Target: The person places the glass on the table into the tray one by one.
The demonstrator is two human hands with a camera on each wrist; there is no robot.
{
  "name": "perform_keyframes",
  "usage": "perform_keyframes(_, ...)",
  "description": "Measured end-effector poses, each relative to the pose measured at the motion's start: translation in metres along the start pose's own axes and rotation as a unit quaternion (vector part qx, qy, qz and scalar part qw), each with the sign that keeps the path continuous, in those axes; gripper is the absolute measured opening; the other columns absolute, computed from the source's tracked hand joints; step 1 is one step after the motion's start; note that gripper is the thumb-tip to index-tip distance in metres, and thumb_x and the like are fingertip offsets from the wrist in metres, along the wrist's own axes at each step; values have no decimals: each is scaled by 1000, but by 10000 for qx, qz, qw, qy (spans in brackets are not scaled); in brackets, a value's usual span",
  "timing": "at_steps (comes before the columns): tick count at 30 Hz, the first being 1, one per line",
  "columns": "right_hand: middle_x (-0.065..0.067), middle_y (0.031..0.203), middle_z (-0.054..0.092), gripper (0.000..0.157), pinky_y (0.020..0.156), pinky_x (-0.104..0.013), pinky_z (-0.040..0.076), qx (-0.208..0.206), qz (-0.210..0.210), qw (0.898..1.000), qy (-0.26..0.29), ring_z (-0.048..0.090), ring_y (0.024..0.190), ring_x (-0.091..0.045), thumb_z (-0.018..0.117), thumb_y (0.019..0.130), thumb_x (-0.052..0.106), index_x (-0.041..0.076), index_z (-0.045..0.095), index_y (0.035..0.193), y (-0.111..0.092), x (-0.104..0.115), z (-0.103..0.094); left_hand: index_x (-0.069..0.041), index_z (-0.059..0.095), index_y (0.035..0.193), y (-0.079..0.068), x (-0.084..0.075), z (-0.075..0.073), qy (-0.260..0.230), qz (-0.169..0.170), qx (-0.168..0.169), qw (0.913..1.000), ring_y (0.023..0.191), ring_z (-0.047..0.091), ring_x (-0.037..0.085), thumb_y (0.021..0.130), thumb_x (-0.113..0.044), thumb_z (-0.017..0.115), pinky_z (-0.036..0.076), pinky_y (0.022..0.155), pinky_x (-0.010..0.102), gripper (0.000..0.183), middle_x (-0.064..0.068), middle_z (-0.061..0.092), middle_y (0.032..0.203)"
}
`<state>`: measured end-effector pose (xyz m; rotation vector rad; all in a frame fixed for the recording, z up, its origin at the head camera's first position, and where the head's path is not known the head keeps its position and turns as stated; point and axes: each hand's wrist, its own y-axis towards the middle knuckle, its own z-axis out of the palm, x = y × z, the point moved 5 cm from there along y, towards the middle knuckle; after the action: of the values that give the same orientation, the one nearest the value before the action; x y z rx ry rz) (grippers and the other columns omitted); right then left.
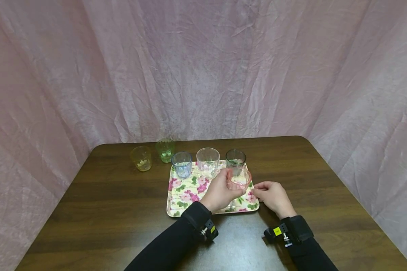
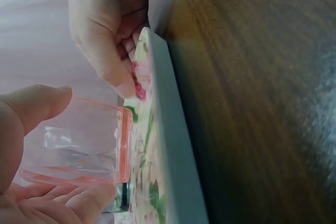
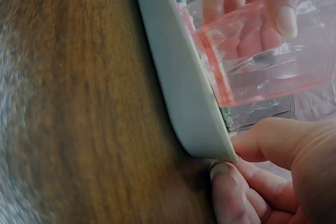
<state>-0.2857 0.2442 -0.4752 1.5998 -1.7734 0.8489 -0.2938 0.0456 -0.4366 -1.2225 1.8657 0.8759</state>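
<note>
My left hand (image 1: 219, 194) holds a pink glass (image 1: 239, 180) upright, thumb on the near side and fingers round the far side. Its base is at or just over the floral tray (image 1: 186, 197); I cannot tell whether they touch. At the tray's right edge, my right hand (image 1: 274, 196) pinches the rim, thumb (image 3: 270, 140) against the inner side and fingers outside, as the right wrist view shows. Along the back of the tray stand a blue glass (image 1: 182, 165), a clear glass (image 1: 208, 162) and a dark grey glass (image 1: 235, 157), the last partly behind the pink one.
Off the tray to the back left, a yellow glass (image 1: 141, 159) and a green glass (image 1: 164, 149) stand on the brown wooden table (image 1: 115, 210). The table's far edge lies just behind the glasses. A pink curtain (image 1: 196, 75) hangs beyond it and down both sides.
</note>
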Motion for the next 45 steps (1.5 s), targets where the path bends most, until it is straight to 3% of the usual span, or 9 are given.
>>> perform_keyframes(3,-6,86,69,22,59,-29,49,4,-6,10000,9,61,71,-17,72,91,21,1,72,102,0,1,0,1,47,131,0,1,3,12,52,39,10000,79,55,10,78,-23,87,51,65,25,71,6,60,97)
perform_keyframes(11,-6,86,69,22,58,-29,49,6,26,10000,-12,62,70,-17,72,92,20,0,72,102,-1,2,0,3,46,133,0,3,7,85,130,117,9998,81,54,12,79,-22,87,49,66,26,73,10,61,104)
perform_keyframes(16,-5,86,69,22,58,-29,49,17,49,10000,-9,62,70,-17,72,92,19,1,72,103,-2,2,1,2,46,135,0,5,10,223,68,162,9996,92,55,15,79,-23,87,51,76,29,74,11,60,111)
perform_keyframes(22,-6,86,70,20,58,-29,50,-6,-28,10000,39,62,69,-16,71,91,16,-1,71,102,-1,2,1,3,47,133,0,5,11,328,166,77,9993,95,55,17,78,-23,88,50,78,30,73,12,60,112)
perform_keyframes(33,-5,85,70,21,58,-28,49,8,33,10000,39,62,68,-16,72,91,17,0,72,102,-1,1,1,3,44,136,-3,4,10,158,384,67,9991,110,53,23,73,-21,91,49,93,37,82,15,56,122)
perform_keyframes(45,-7,87,69,22,58,-28,49,39,103,9999,56,62,70,-17,72,92,20,1,71,103,-2,2,0,-3,39,144,-8,2,-6,57,-40,-21,10000,123,44,23,74,-29,90,43,101,41,91,12,47,135)
